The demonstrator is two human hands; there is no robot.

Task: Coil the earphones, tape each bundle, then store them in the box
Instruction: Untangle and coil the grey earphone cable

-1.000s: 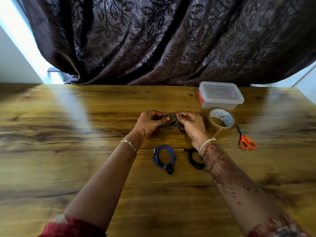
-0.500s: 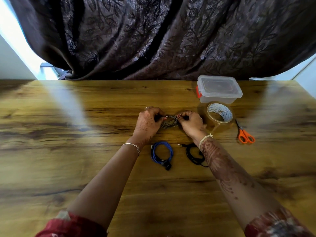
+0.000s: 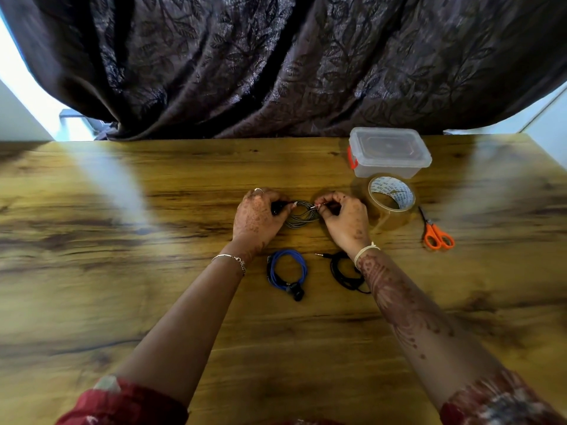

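A coil of grey earphones (image 3: 302,215) lies between my two hands on the wooden table (image 3: 122,271). My left hand (image 3: 256,217) grips its left side, where the dark earbuds are. My right hand (image 3: 345,217) pinches the right side, near the metal plug. Closer to me lie a coiled blue earphone bundle (image 3: 287,271) and a coiled black earphone bundle (image 3: 345,273), partly under my right wrist. A roll of clear tape (image 3: 391,199) stands just right of my right hand. Behind it sits a clear plastic box (image 3: 388,156) with its lid on and an orange latch.
Orange-handled scissors (image 3: 435,233) lie right of the tape roll. A dark patterned curtain (image 3: 291,65) hangs along the table's far edge.
Both hands have lowered the grey coil toward the table and spread slightly apart on it. The other items have not moved.
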